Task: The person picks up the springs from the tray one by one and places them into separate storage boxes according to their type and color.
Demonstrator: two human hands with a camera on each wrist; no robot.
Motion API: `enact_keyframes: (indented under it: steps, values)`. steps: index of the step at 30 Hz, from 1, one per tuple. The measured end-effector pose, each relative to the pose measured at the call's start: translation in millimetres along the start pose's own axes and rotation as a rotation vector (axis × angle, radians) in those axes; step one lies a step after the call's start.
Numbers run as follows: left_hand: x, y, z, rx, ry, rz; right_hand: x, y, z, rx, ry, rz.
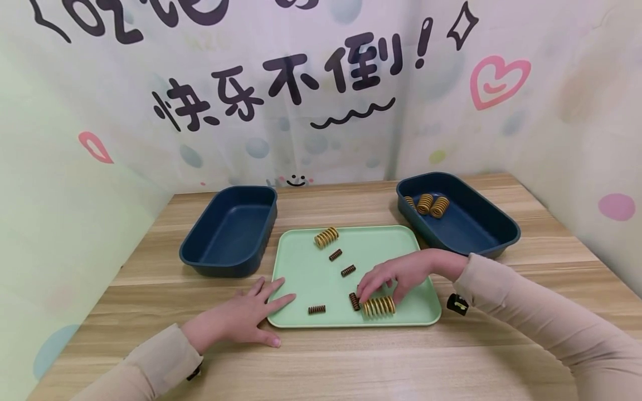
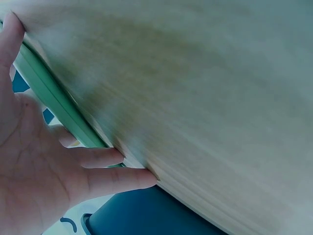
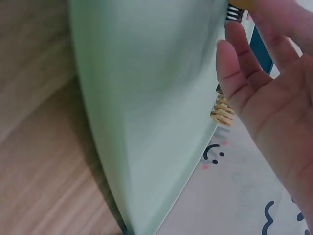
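My right hand (image 1: 403, 271) is over the front right of a pale green tray (image 1: 301, 284), pinching a large gold coil spring (image 1: 378, 307) end to end between thumb and fingers. A small dark spring (image 1: 354, 301) lies right beside that gold one. Other small dark springs (image 1: 317, 309) are scattered over the tray, and a second gold spring (image 1: 326, 237) sits near its back edge. Fingers spread, my left hand (image 1: 243, 316) rests at the tray's left edge, partly on the wooden table; the left wrist view shows its straight fingers and bare palm (image 2: 34, 161).
A dark blue bin (image 1: 228, 231) stands behind and left of the tray. Another blue bin (image 1: 468, 234), at the back right, holds several gold springs (image 1: 424, 204). A printed curtain (image 1: 301, 145) hangs behind the wooden table (image 1: 351, 362).
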State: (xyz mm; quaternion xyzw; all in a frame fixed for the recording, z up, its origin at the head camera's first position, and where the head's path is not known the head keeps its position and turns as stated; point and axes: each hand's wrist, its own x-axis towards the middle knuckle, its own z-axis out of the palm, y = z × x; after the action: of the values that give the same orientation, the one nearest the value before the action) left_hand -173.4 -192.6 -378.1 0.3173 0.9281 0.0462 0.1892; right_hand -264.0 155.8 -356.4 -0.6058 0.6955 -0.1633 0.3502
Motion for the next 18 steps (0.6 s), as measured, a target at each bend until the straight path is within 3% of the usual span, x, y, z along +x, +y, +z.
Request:
enact_keyframes:
  steps: [8, 13, 18]
  values:
    - [0.3, -0.1, 0.0, -0.004, -0.002, 0.000, 2.5, -2.6, 1.8, 0.016, -0.051, -0.086]
    - [0.3, 0.6, -0.6, -0.010, -0.008, -0.008, 4.3, -4.4, 2.4, 0.045, -0.089, -0.094]
    - [-1.0, 0.7, -0.7, -0.013, -0.011, -0.012, 5.5, -4.9, 3.0, 0.045, -0.078, -0.081]
